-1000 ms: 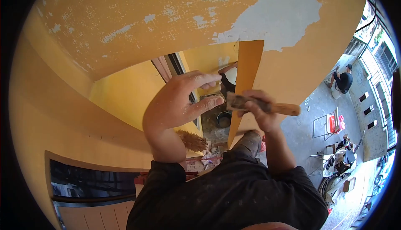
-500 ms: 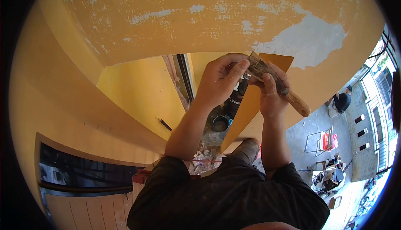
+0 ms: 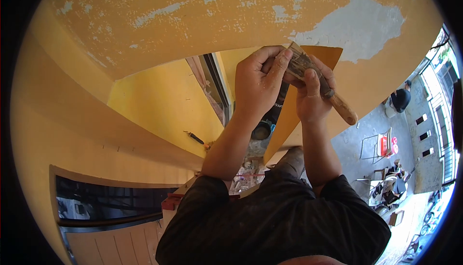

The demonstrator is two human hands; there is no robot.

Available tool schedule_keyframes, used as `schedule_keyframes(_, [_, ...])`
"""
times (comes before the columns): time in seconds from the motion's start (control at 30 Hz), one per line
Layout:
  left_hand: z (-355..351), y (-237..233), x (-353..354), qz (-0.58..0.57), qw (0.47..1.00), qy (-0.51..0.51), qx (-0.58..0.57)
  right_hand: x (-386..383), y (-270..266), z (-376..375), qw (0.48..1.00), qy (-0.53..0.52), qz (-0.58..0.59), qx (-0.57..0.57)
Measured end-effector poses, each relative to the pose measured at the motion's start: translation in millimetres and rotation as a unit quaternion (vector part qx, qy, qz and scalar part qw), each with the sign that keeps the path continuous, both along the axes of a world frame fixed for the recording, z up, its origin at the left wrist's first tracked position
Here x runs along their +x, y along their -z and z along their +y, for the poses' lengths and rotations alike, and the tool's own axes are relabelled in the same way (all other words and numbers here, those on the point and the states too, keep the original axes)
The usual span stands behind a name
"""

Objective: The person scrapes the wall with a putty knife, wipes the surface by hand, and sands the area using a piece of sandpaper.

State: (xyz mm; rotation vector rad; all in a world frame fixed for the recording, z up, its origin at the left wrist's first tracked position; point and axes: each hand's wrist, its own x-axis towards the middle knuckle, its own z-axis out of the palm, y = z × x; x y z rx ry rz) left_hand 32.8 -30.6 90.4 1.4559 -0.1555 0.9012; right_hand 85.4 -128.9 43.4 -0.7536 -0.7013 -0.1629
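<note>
A scraper with a wooden handle and a dirty, plaster-smeared blade is tilted in front of me, just below the peeling wall. My right hand is closed around the blade near the handle, thumb on top. At the blade's far end, my left hand pinches the edge with its thumb on the upper face; its other fingers are partly hidden behind. Beyond the hands, the orange wall has scraped streaks and a large bare grey patch.
A dark-handled tool lies on the yellow ledge at left. Down below are a bucket, a red item on a folding frame and piled clutter. Another person is at the far right.
The view has shifted a little, so the wall edge and both hands appear slightly higher. The left thumb has slid a little along the blade end; both hands keep hold of the scraper.
</note>
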Motion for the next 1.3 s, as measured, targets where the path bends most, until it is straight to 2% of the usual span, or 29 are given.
schedule_keyframes(0.17, [3,-1,-1,0.039,0.998,-0.04,0.036,0,1,5,0.999,-0.018,0.015,0.024])
schedule_keyframes(0.3, [4,-8,-4,0.029,0.998,0.037,-0.046,2,2,9,1.0,0.0,0.009,0.024])
schedule_keyframes(0.43, [8,-5,-1,0.023,1.0,-0.004,0.005,2,4,10,1.0,0.011,0.003,0.011])
schedule_keyframes(0.53, [6,-7,-2,0.009,1.0,0.024,-0.009,-1,5,8,1.0,0.009,0.007,0.005])
schedule_keyframes(0.63, [7,-5,-1,0.031,0.999,0.0,0.012,-1,7,11,0.999,0.002,0.013,0.035])
schedule_keyframes(0.73, [7,-7,-2,0.016,1.0,0.012,-0.018,-1,6,13,0.999,-0.005,0.018,0.045])
schedule_keyframes(0.77, [8,-9,-4,0.054,0.998,0.006,-0.016,1,4,13,0.999,-0.006,0.012,0.048])
schedule_keyframes(0.8, [9,-10,-6,0.094,0.995,-0.001,-0.014,2,3,11,0.999,-0.019,0.014,0.042])
schedule_keyframes(0.9, [10,0,-1,0.061,0.997,0.002,-0.039,1,0,6,1.0,-0.026,0.0,0.017])
schedule_keyframes(1.07, [8,-3,-19,0.07,0.998,0.005,-0.005,-2,20,-20,0.995,-0.017,-0.079,-0.056])
schedule_keyframes(1.13, [14,-3,-21,0.051,0.998,-0.015,0.016,0,29,-37,0.982,-0.084,-0.15,-0.077])
schedule_keyframes(1.2, [18,-4,-22,0.07,0.997,-0.015,-0.018,2,32,-52,0.984,-0.11,-0.127,-0.062])
schedule_keyframes(1.27, [17,-4,-21,0.071,0.997,-0.002,-0.026,2,23,-69,0.983,-0.174,-0.064,0.011])
schedule_keyframes(1.3, [14,-6,-22,0.094,0.995,-0.004,-0.027,5,17,-80,0.978,-0.2,-0.062,-0.01])
